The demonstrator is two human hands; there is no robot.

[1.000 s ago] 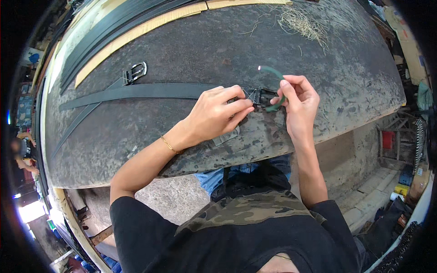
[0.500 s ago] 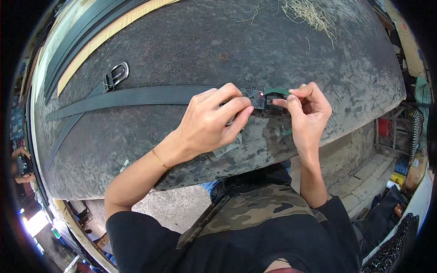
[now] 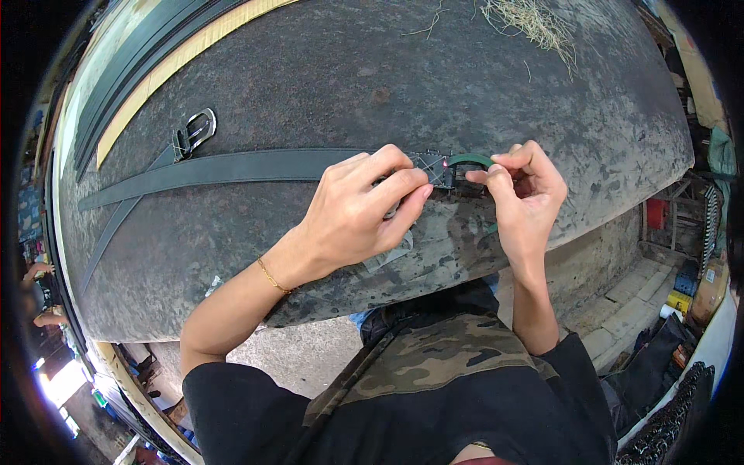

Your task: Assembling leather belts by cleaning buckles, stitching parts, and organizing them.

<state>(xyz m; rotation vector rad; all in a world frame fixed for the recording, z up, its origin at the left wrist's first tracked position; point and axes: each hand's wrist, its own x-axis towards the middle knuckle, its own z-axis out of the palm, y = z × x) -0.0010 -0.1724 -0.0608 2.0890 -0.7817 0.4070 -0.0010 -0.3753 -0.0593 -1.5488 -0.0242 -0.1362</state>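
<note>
My left hand (image 3: 360,198) is closed over the end of a black leather belt (image 3: 256,166), pinching it against the work surface. Part of a shiny metal piece peeks out under those fingers, mostly hidden. Light stitching crosses the belt's end (image 3: 431,166) just right of my fingertips. Between thumb and fingers my right hand (image 3: 531,186) pinches a curved green piece of mosquito coil (image 3: 469,158). Its reddish tip meets or hovers just over the stitched end; I cannot tell which. Another belt with a silver buckle (image 3: 201,130) lies partly under the first, to the left.
The dark, worn work surface (image 3: 310,93) has a rounded near edge. Pale loose threads (image 3: 527,27) lie at its far side. Black strips (image 3: 147,66) stretch along the far left beside a yellowish strip (image 3: 194,62). Another person's hand (image 3: 50,318) shows at the left rim.
The coil's reddish tip sits slightly lower against the stitched belt end, while both my hands keep their grips. At the left rim the other person's hands have shifted.
</note>
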